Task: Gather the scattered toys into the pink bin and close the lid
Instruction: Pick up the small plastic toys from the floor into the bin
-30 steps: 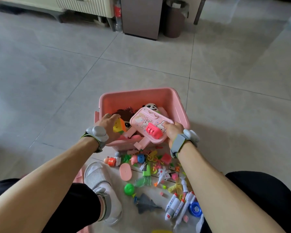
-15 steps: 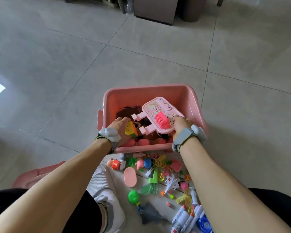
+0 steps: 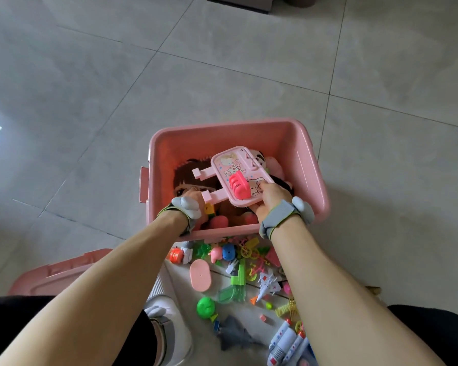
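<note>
The pink bin stands open on the floor in front of me, with a doll's head, a panda toy and soft toys inside. My right hand grips the near edge of a pink toy table with cartoon stickers and a red rack on it, held tilted over the bin. My left hand reaches down into the bin's near left corner, closed on a small yellow toy; its fingers are mostly hidden. The pink lid lies on the floor to the left of my knee.
Several small toys lie scattered on the floor between the bin and my legs: a pink oval, a green ball, a green water gun, a white jet, a grey shark. My white shoe sits beside them.
Both hands have moved forward and down into the bin. The pink toy table now hangs lower over the toys inside, and the yellow toy has gone deeper into the near corner.
</note>
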Demonstrator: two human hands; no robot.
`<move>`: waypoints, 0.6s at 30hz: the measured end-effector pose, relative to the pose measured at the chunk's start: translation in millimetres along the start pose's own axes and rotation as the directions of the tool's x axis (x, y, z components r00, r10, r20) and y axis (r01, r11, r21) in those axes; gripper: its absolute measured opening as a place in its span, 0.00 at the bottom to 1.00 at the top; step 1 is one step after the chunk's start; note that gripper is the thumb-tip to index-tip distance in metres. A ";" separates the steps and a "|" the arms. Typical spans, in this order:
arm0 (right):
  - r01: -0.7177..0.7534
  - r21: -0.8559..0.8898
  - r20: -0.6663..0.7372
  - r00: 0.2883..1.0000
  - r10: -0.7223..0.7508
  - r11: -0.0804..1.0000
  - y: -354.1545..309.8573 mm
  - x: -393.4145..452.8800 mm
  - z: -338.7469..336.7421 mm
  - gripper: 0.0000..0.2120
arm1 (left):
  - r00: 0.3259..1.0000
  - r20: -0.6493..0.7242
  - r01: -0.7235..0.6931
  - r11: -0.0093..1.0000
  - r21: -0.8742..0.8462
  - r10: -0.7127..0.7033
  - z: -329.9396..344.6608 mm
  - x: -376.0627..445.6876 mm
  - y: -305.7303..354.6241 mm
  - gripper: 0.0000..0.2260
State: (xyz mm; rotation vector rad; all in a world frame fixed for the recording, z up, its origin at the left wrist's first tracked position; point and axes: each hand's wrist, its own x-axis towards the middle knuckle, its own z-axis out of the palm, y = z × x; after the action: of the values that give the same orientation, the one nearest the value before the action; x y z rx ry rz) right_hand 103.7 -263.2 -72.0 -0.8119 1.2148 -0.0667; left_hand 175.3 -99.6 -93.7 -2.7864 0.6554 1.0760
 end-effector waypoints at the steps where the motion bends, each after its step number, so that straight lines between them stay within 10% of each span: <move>1: -0.010 0.001 -0.003 1.000 0.010 1.000 1.7 -2.1 0.5 0.10 | 1.000 -0.003 0.027 0.999 -0.029 -0.027 1.3 1.0 -1.5 0.15; 7: -0.011 -0.074 0.034 0.999 0.014 0.997 4.6 -0.2 -4.7 0.18 | 0.999 0.031 0.025 0.996 -0.085 -0.023 -2.6 0.4 -2.5 0.16; 9: -0.009 -0.043 0.007 1.000 0.009 0.999 6.4 -3.3 -5.7 0.14 | 0.999 -0.030 -0.001 0.935 -0.354 -0.010 1.0 -0.5 -7.8 0.24; 14: 0.039 -0.094 -0.005 0.999 -0.039 0.995 8.8 -9.7 -4.8 0.09 | 0.919 -0.087 -0.013 0.191 -0.982 -0.385 -11.8 -14.3 -10.2 0.12; 16: 0.058 -0.246 -0.008 0.998 -0.062 0.968 11.4 -0.3 -6.0 0.08 | 0.912 0.080 -0.015 -0.229 -0.973 -0.402 -27.1 -21.9 -6.8 0.11; 18: 0.084 -0.310 0.015 0.996 -0.083 0.947 17.3 9.0 -6.7 0.05 | 0.938 0.152 0.024 -0.381 -0.924 -0.311 -37.7 -26.7 -11.4 0.13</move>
State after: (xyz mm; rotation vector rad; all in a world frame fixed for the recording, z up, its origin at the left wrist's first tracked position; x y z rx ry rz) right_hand 95.2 -258.3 -90.0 -1.1388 1.2048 0.0589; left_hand 185.9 -88.2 -48.7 -3.8232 -1.9490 1.8012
